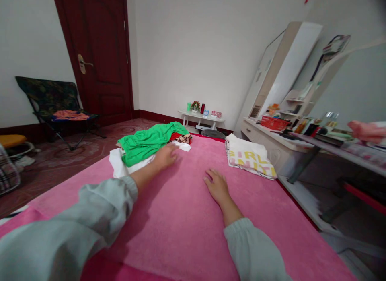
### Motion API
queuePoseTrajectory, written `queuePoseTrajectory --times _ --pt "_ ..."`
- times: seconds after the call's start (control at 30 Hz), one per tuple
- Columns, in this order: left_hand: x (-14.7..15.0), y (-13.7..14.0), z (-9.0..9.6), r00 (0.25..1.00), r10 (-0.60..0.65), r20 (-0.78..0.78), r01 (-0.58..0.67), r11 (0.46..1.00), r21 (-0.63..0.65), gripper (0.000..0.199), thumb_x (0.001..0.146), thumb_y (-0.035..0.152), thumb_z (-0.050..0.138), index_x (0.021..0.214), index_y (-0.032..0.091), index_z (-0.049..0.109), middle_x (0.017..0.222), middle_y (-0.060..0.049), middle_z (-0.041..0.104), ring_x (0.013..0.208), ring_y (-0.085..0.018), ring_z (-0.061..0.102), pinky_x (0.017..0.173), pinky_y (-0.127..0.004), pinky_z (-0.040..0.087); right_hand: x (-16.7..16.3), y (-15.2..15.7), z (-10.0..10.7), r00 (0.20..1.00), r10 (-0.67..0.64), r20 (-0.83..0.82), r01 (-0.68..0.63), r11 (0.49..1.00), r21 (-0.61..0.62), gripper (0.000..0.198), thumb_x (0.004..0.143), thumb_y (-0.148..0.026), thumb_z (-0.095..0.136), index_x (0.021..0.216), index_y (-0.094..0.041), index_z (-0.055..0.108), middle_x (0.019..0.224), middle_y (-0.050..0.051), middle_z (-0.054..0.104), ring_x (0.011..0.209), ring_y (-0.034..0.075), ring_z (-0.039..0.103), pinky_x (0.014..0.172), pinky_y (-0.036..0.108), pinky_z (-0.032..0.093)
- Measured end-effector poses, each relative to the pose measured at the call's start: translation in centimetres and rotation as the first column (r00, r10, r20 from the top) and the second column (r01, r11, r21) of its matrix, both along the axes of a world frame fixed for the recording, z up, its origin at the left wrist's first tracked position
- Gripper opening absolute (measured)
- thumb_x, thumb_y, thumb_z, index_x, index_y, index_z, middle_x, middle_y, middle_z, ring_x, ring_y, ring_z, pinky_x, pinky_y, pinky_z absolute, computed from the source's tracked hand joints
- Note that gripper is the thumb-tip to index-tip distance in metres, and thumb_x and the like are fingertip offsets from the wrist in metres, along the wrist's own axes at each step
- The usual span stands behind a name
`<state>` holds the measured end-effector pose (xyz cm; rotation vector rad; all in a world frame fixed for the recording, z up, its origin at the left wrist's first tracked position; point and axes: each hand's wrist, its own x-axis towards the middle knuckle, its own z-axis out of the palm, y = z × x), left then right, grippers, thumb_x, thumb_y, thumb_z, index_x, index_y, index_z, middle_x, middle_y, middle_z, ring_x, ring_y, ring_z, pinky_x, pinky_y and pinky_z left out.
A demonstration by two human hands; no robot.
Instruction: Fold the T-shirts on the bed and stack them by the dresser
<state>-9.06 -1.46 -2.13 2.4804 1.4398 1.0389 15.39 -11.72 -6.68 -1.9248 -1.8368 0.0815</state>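
My left hand (165,156) reaches over the pink bed cover (181,224), at the near right side of a heap of clothes. Its fingers are loosely bent, a little blurred, and hold nothing that I can see. In the heap, a bright green garment (147,142) lies crumpled over white cloth (116,162), with a red and brown patterned piece (181,137) at its right end. My right hand (217,186) is low over the middle of the cover, fingers apart, holding nothing. To its right lies a folded white garment (249,154) with yellow and pink letters.
Beyond the bed stands a small white table (200,116) with a plant and small items. At right, a dressing table (265,136) carries a red basket (274,123) and bottles. A camouflage folding chair (54,95) stands at left by a dark red door (99,51).
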Motion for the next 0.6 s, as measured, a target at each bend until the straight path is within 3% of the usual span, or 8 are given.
queuePoseTrajectory --times 0.07,0.13,0.27,0.33,0.4,0.5,0.6 --pt "-5.5 2.5 1.5 0.991 0.132 -0.016 -0.131 0.991 0.023 0.052 0.076 0.036 0.062 0.123 0.015 0.059 0.134 -0.015 0.053 0.127 -0.035 0.042 0.107 -0.047 0.031 -0.1 0.1 0.0 1.0 -0.004 -0.009 0.004 1.0 0.003 0.039 0.088 -0.03 0.049 0.123 -0.019 0.059 0.139 0.011 0.049 0.131 0.024 0.041 0.109 0.043 0.025" --pt "-10.5 4.3 2.0 0.934 0.321 -0.157 -0.325 0.946 0.002 0.065 0.072 0.047 0.067 0.129 0.018 0.053 0.133 -0.013 0.053 0.125 -0.035 0.044 0.104 -0.046 0.034 -0.2 0.3 0.1 1.0 -0.011 -0.009 0.011 1.0 0.007 0.038 0.087 -0.029 0.05 0.122 -0.018 0.06 0.139 0.011 0.05 0.13 0.024 0.041 0.108 0.042 0.026" --pt "-16.2 4.9 1.2 0.913 0.337 -0.229 -0.367 0.925 -0.099 0.06 0.069 0.053 0.069 0.117 0.016 0.063 0.115 -0.013 0.065 0.102 -0.029 0.06 0.087 -0.037 0.046 -0.4 0.5 0.0 1.0 -0.022 -0.009 0.022 1.0 0.017 0.036 0.086 -0.028 0.051 0.12 -0.02 0.061 0.137 0.01 0.051 0.128 0.024 0.042 0.108 0.041 0.026" --pt "-16.6 4.5 1.2 0.9 0.371 -0.228 -0.402 0.91 -0.104 0.045 0.074 0.047 0.065 0.109 0.019 0.067 0.107 -0.01 0.068 0.097 -0.028 0.062 0.082 -0.034 0.047 -0.4 0.4 0.0 0.999 -0.03 -0.018 0.03 0.999 0.038 0.035 0.086 -0.027 0.051 0.118 -0.021 0.061 0.136 0.009 0.052 0.128 0.024 0.043 0.107 0.04 0.026" --pt "-15.9 4.1 2.3 0.883 0.418 -0.211 -0.442 0.893 -0.08 0.031 0.076 0.039 0.063 0.098 0.019 0.07 0.097 -0.009 0.069 0.091 -0.029 0.063 0.079 -0.036 0.047 -0.4 0.2 -0.2 0.999 -0.024 -0.03 0.026 0.998 0.063 0.033 0.085 -0.026 0.052 0.116 -0.022 0.062 0.133 0.009 0.054 0.126 0.023 0.045 0.106 0.04 0.028" --pt "-12.9 3.8 6.3 0.88 0.45 -0.156 -0.456 0.89 -0.009 0.028 0.076 0.037 0.061 0.092 0.016 0.07 0.088 -0.009 0.068 0.087 -0.03 0.061 0.077 -0.039 0.047 -0.4 0.3 -0.4 0.997 0.003 -0.071 0.004 0.995 0.1 0.031 0.082 -0.025 0.054 0.111 -0.021 0.064 0.128 0.009 0.058 0.123 0.025 0.047 0.105 0.041 0.029" --pt "-8.1 3.0 11.7 0.914 0.404 -0.031 -0.401 0.913 0.075 0.034 0.082 0.041 0.052 0.098 0.015 0.068 0.092 -0.007 0.067 0.088 -0.024 0.059 0.077 -0.034 0.046 0.0 0.9 -0.5 0.967 0.001 -0.255 0.049 0.981 0.19 0.033 0.082 -0.03 0.053 0.11 -0.016 0.065 0.127 0.013 0.058 0.12 0.025 0.05 0.104 0.039 0.033"
